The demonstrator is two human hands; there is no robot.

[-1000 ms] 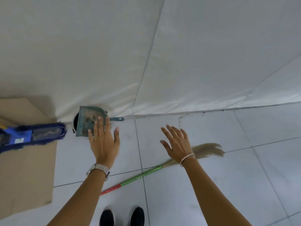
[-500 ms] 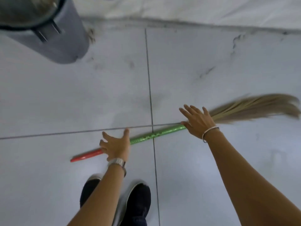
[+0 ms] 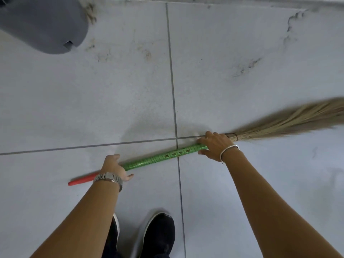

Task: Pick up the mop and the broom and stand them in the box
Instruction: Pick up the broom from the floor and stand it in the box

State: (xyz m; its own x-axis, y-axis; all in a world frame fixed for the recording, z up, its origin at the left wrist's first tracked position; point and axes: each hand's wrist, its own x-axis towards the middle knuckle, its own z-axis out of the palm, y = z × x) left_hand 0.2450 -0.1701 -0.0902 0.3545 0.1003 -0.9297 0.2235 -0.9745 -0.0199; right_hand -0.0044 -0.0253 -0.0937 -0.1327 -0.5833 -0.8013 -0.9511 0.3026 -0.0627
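The broom (image 3: pixel 163 156) lies across the tiled floor, its green handle ending in a red tip at the left and its straw bristles fanning out to the right edge. My left hand (image 3: pixel 114 168), with a metal watch on the wrist, is closed around the handle near the red end. My right hand (image 3: pixel 215 144), with a thin bracelet, grips the handle just before the bound bristles. The mop and the box are out of view.
A grey plastic bin (image 3: pixel 42 25) stands at the top left, close to the wall base along the top edge. My two black shoes (image 3: pixel 158 233) are at the bottom centre. The grey floor tiles (image 3: pixel 242 53) show dirt marks.
The view dropped from the wall to the floor as I bent down. Both hands went from spread above the broom to closed around its handle.
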